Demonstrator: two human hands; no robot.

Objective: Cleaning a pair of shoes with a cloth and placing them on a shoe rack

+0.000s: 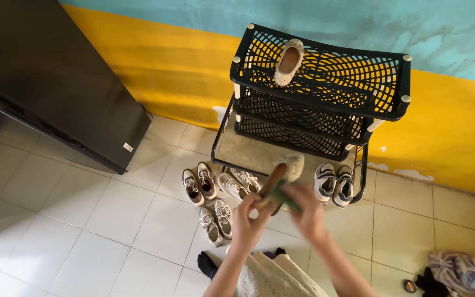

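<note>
White tiled floor [111, 220] meets a yellow-and-teal wall [182, 66]. Black plastic shoe rack [325, 93] stands there. Left hand [248, 220] grips a beige shoe [284, 170]; right hand [309, 212] presses a green cloth [284, 195] on it.

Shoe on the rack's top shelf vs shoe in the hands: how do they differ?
The top-shelf shoe lies alone on the black rack, untouched; the held shoe is off the rack, gripped by the left hand. The top-shelf shoe shows its open inside; the held shoe is turned on edge. The right hand presses a green cloth to the held shoe; nothing touches the other. Both are pale beige flats.
</note>
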